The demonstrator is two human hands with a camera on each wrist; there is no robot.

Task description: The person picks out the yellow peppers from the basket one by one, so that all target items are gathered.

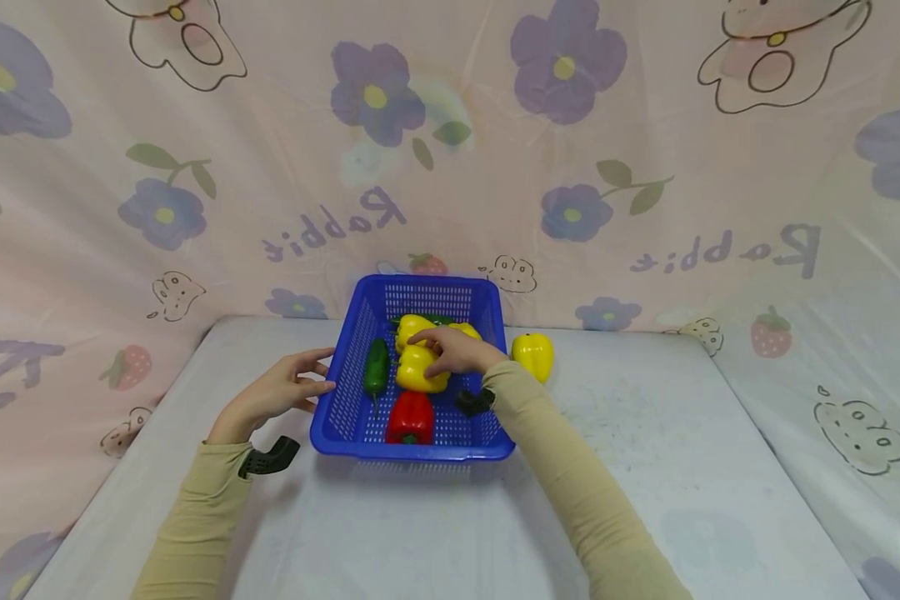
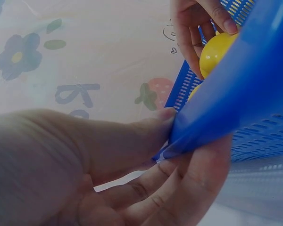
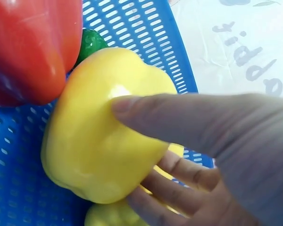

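While reversed "Rabbit" lettering [image 1: 727,255] marks the cloth [image 1: 480,192], the left grip [image 1: 273,390] pinches a slotted blue basket [image 1: 412,452]; the right grip [image 1: 456,348], a glossy yellow pepper [image 3: 94,136].

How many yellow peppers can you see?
4. In the blue basket: the held pepper in the right hand, the back pepper behind it, and the half-hidden pepper past the hand. On the table: the outside pepper, right of the basket. More could be hidden.
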